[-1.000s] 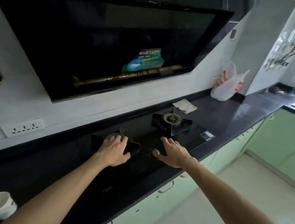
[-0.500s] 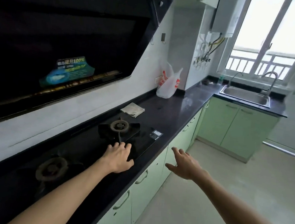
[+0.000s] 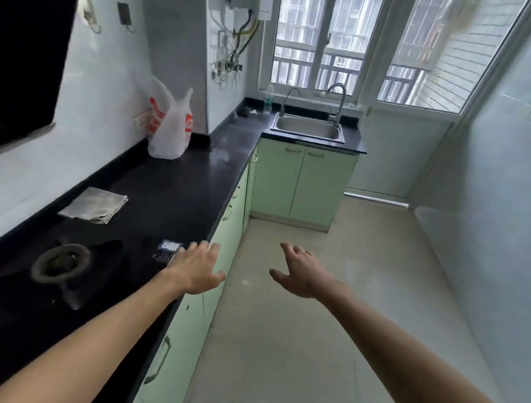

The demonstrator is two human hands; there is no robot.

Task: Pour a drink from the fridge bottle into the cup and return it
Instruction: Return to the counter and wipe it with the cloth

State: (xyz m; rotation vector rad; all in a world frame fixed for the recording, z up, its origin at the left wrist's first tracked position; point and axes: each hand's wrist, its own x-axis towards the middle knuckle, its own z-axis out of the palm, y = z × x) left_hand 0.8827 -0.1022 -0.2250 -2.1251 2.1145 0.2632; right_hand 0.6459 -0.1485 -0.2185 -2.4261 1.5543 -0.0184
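No fridge, fridge bottle or cup shows in the head view now. My left hand (image 3: 195, 267) hovers over the front edge of the black counter (image 3: 175, 190), fingers spread and holding nothing. Out over the floor, my right hand (image 3: 302, 273) is stretched forward with its fingers relaxed and apart, also holding nothing. A small clear bottle with a green label (image 3: 268, 100) stands on the window ledge by the sink.
A gas burner (image 3: 61, 263) is set in the counter near my left arm. A folded grey cloth (image 3: 95, 205) and a white plastic bag (image 3: 169, 127) lie further along. The steel sink (image 3: 309, 128) sits under the window. Green cabinets (image 3: 298, 181) line the tiled floor (image 3: 329, 303).
My view has swung right, from the stove and hood to the sink end of the kitchen. The white cup at the lower left left the view. Both hands came off the hob, the right over the floor.
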